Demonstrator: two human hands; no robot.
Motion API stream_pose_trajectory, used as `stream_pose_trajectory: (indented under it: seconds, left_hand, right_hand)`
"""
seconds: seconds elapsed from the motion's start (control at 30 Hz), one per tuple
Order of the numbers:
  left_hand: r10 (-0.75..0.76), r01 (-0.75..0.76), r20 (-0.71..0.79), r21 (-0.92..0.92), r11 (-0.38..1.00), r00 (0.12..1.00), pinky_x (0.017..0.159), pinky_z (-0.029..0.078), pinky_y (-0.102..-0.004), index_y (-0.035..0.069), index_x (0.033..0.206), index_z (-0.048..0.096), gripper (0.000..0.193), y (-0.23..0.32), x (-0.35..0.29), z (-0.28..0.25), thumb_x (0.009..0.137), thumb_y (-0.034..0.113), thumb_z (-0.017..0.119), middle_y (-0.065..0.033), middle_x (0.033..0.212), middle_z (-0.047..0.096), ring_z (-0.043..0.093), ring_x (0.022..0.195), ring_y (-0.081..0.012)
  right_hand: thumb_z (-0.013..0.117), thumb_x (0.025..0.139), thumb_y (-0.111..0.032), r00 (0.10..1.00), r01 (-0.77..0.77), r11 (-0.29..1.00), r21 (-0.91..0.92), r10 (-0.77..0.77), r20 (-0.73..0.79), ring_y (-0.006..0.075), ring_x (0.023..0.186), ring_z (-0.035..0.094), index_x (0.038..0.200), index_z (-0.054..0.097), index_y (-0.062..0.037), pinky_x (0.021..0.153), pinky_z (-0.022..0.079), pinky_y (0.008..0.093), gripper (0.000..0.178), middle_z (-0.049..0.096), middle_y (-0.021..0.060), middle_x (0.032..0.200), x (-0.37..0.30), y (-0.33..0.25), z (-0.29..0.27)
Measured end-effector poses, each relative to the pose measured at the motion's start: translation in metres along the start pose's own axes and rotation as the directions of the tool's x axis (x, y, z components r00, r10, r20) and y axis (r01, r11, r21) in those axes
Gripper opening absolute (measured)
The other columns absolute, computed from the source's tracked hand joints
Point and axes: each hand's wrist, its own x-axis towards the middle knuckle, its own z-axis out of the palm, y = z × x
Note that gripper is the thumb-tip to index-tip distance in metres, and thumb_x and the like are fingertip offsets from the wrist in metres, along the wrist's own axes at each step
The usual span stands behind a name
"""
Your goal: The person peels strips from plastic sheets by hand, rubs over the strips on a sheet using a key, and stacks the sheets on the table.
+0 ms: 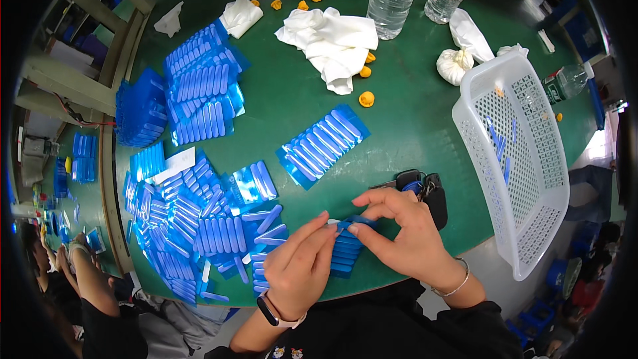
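Note:
My left hand (299, 266), with a watch on its wrist, is closed, its fingertips pinching one end of a small blue strip (362, 220). At the strip's other end, my right hand (409, 233) pinches between thumb and index finger. The fingers hide part of the strip. Just below the fingertips lies a blue film sheet (345, 256) bearing a row of blue oblong pieces. Left of my left hand spreads a large pile of similar blue sheets (186, 219), with loose oblong pieces (269, 219) at its edge. Another filled sheet (323, 145) lies alone farther off.
A white perforated basket (468, 116) holding a few blue pieces stands at the right. Keys with black fobs (435, 199) lie beside my right hand. Crumpled white cloth (332, 40), yellow-orange bits (366, 99) and water bottles (395, 0) are at the back. Another person's arm (93, 272) shows at left.

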Motion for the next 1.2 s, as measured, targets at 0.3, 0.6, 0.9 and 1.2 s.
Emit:
stream_pose_trajectory:
  seconds: [0.3, 0.6, 0.9, 1.2]
  left_hand:
    - [-0.409, 0.468, 0.26, -0.233, 0.853, 0.875, 0.067, 0.05, -0.0204, -0.003, 0.096, 0.062, 0.011, 0.004, 0.0, -0.007, 0.086, -0.001, 0.066, -0.0065, 0.084, 0.067, 0.063, 0.074, -0.0088]
    - [-0.596, 0.744, 0.446, -0.392, 0.541, 0.668, 0.059, 0.042, -0.0167, -0.002, 0.126, 0.05, 0.044, 0.011, 0.014, -0.009, 0.086, -0.001, 0.066, -0.0027, 0.078, 0.067, 0.057, 0.068, -0.0037]
    - [0.077, -0.143, 0.29, 0.213, 0.967, 0.954, 0.076, 0.043, -0.0403, 0.003, 0.102, 0.059, 0.043, -0.01, 0.0, -0.001, 0.065, 0.001, 0.081, -0.012, 0.095, 0.052, 0.052, 0.09, -0.0316]
    - [0.045, -0.196, 0.429, 0.314, 0.929, 0.902, 0.095, 0.04, -0.047, 0.006, 0.108, 0.066, 0.038, -0.01, 0.001, -0.011, 0.07, 0.004, 0.074, -0.0109, 0.121, 0.056, 0.051, 0.113, -0.0334]
  right_hand:
    - [0.073, 0.081, -0.016, 0.998, 0.029, 1.0, -0.01, -0.029, 0.063, 0.0204, 0.092, 0.06, 0.108, 0.061, -0.0094, 0.085, 0.037, 0.036, 0.031, 0.071, 0.0001, 0.087, -0.003, 0.004, -0.006]
    - [0.073, 0.079, -0.015, 0.994, -0.038, 0.999, 0.01, 0.036, 0.105, 0.0191, 0.087, 0.059, 0.106, 0.062, -0.0104, 0.078, 0.036, 0.0355, 0.029, 0.068, 0.0001, 0.081, -0.005, 0.006, -0.009]
    - [0.077, 0.069, -0.012, 0.981, 0.133, 0.871, -0.473, -0.185, -0.063, 0.0243, 0.085, 0.052, 0.113, 0.059, -0.0057, 0.069, 0.038, 0.0362, 0.048, 0.059, 0.0057, 0.089, -0.009, 0.003, 0.008]
    - [0.07, 0.075, -0.005, 0.994, 0.001, 0.853, -0.521, -0.06, -0.096, 0.0263, 0.097, 0.051, 0.103, 0.061, -0.0052, 0.08, 0.037, 0.0367, 0.029, 0.058, 0.0066, 0.106, 0.002, 0.03, -0.041]
